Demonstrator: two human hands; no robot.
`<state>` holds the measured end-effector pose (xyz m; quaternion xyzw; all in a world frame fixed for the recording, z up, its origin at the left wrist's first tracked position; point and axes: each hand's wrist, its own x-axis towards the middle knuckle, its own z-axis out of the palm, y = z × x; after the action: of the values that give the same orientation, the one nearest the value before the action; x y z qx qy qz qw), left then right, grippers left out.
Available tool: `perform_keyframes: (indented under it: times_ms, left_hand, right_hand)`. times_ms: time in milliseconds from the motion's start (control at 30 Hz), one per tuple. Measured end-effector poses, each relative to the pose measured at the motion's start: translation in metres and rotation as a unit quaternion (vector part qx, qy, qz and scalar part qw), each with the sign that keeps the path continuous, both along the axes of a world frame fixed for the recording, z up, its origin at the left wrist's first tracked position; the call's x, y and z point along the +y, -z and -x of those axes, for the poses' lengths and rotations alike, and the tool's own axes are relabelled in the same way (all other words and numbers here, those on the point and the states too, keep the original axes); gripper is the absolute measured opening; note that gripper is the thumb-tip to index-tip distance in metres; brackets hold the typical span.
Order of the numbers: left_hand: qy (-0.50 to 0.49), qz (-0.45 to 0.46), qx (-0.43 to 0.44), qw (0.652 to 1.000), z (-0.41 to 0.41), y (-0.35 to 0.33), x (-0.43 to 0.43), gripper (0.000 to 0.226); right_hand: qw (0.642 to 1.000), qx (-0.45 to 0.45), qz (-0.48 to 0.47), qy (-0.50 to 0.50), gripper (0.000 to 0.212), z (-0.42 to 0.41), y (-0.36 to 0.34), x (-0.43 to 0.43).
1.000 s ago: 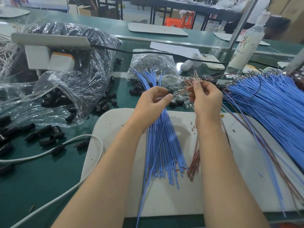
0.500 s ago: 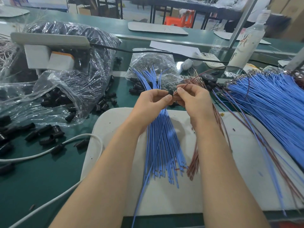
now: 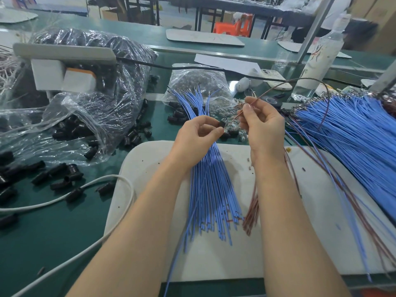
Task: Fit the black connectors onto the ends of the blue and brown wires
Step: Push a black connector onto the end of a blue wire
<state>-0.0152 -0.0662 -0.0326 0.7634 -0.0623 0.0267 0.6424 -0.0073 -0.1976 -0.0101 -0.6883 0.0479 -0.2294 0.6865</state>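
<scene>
I see left hand (image 3: 199, 135) pinch black connector (image 3: 221, 124) with thumb and finger. Right hand (image 3: 264, 127) just beside it, pinching brown wire (image 3: 300, 82). Wire loops up and off to right. Wire tip near connector; cannot tell if touching. Bunch of blue wires (image 3: 211, 189) runs under left hand, down across white board (image 3: 214, 264). Small brown bunch (image 3: 251, 213) pokes out from under right wrist. Big blue pile (image 3: 353, 136) over board's right edge. Clear bag (image 3: 111, 103) of connectors on bench's left side. Loose connectors (image 3: 57, 183) lie on green bench (image 3: 53, 243) near it.
</scene>
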Motion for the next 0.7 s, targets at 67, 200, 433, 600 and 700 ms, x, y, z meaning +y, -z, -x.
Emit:
perform_keyframes:
  times_ms: [67, 200, 433, 600, 700]
  left_hand:
    - [-0.01, -0.046, -0.024, 0.999, -0.0002, 0.0009, -0.0009, 0.003]
    - [-0.025, -0.101, -0.067, 0.992, 0.0004, 0.0032, -0.0027, 0.003]
    - [-0.029, -0.123, -0.093, 0.988, -0.0001, 0.0038, -0.0043, 0.004]
    - [-0.027, -0.13, -0.099, 0.986, -0.0009, 0.0051, -0.0041, 0.005]
    - [-0.027, -0.13, -0.103, 0.986, -0.0012, 0.0058, -0.0044, 0.005]
  right_hand:
    - [1.0, -0.008, 0.015, 0.002, 0.013, 0.0005, 0.0003, 0.0005]
    - [0.999, -0.009, 0.035, -0.008, 0.013, -0.0009, 0.0027, 0.0018]
    - [0.997, -0.012, 0.08, -0.019, 0.013, -0.0018, 0.0053, 0.0025]
    - [0.995, -0.011, 0.098, -0.024, 0.013, -0.0021, 0.0061, 0.0028]
    - [0.995, -0.011, 0.095, -0.024, 0.011, -0.0023, 0.0057, 0.0031]
